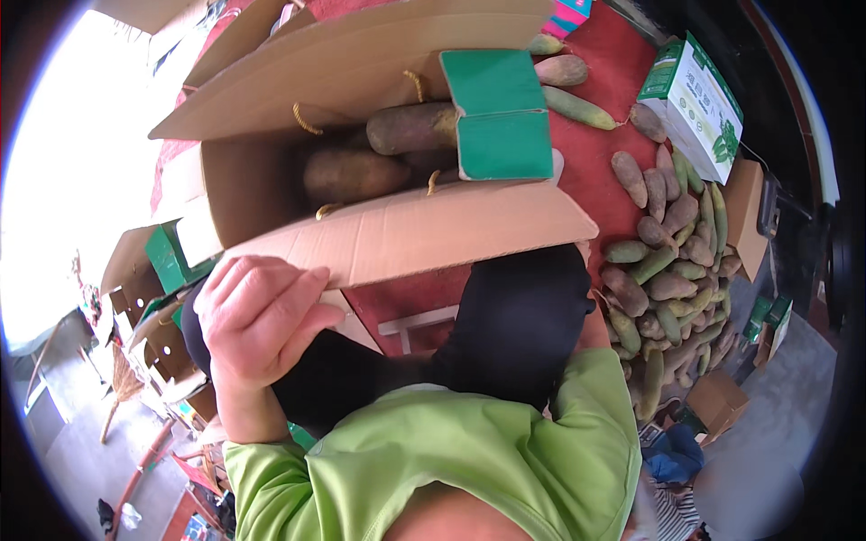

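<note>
An open cardboard box (248, 185) lies across in front of me, its long flaps spread. Inside it are large radishes with dull purple-brown skin, one radish (410, 129) on top of another (352, 174). A green end flap (505, 144) folds over the right end. My left hand (262, 316) is closed at the left corner of the near flap (415, 239), fingers on top and thumb below its edge. My right forearm (593, 329) reaches up beside my knee; the right hand is hidden behind the box, so its fingers cannot be made out. Yellow rope handles (307, 120) show on the inner walls.
To the right, a large heap of green and purple radishes (672, 284) spreads over red cloth (622, 68). A white-and-green printed carton (695, 108) stands beyond it. Smaller boxes (717, 403) lie lower right. Open cartons (162, 347) and a broom (122, 383) are at left.
</note>
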A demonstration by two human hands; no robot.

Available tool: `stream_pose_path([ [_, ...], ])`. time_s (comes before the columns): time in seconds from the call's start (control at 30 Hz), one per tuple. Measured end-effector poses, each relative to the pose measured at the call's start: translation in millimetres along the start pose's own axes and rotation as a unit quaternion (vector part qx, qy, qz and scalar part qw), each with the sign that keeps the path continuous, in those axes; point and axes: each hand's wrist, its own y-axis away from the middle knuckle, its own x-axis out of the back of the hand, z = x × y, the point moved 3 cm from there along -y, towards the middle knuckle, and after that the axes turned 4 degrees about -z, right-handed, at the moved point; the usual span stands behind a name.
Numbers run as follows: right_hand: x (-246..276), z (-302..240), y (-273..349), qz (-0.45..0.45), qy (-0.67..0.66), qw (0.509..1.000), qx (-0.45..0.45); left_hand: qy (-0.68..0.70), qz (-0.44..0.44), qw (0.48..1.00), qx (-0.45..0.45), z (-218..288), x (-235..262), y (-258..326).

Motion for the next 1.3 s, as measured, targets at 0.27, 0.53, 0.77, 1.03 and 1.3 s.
stream_pose_path([
  [0.27, 29.6, 0.2, -4.7, 0.072, -0.184, 0.960, 0.198, 0.000, 0.015, 1.000, 0.009, -1.8, 2.9, 4.0],
  [0.53, 247.3, -112.2, 123.8, 0.099, -0.376, 0.857, 0.338, -0.007, 0.020, 1.000, 0.014, 1.4, 6.2, 19.4],
  [0.77, 358.7, -208.5, 262.6, 0.024, -0.408, 0.738, 0.536, -0.002, 0.006, 0.999, 0.037, -0.6, 12.0, 23.0],
  [1.03, 330.5, -330.8, 363.0, -0.220, -0.108, 0.793, 0.559, 0.010, 0.011, 0.998, 0.055, -8.8, 13.1, 30.6],
  [1.3, 223.5, -398.5, 301.4, -0.132, 0.188, 0.760, 0.608, 0.016, 0.015, 0.998, 0.058, -9.9, 11.5, 30.3],
])
